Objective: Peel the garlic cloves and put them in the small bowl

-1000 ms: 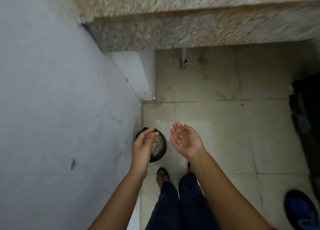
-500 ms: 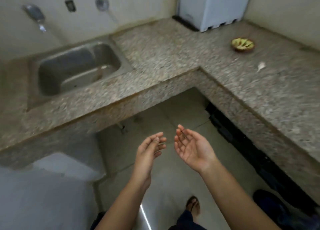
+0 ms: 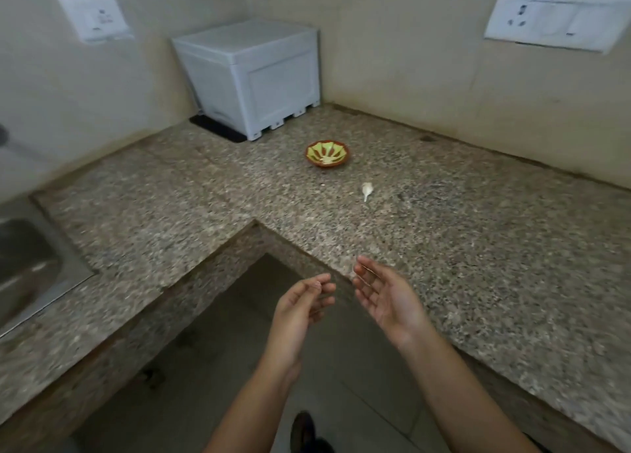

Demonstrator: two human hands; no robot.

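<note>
A small bowl [image 3: 327, 153], brown outside with a green and yellow pattern inside, stands on the speckled granite counter [image 3: 478, 247] and holds a pale peeled clove. A white garlic piece with a thin tail [image 3: 367, 190] lies on the counter to the bowl's right and nearer me. My left hand [image 3: 302, 304] and my right hand [image 3: 386, 297] hover side by side over the counter's inner corner, palms turned toward each other, fingers apart, nothing in them. Both are well short of the garlic and bowl.
A white box-shaped appliance [image 3: 252, 77] fills the back corner. A steel sink [image 3: 30, 264] is set into the counter at the left. A socket panel [image 3: 553, 18] hangs on the right wall. The floor and my foot [image 3: 304, 428] show below.
The view has swung up from the floor and a dark bin to the counter, then right toward the bowl and garlic. Both hands stay empty and spread.
</note>
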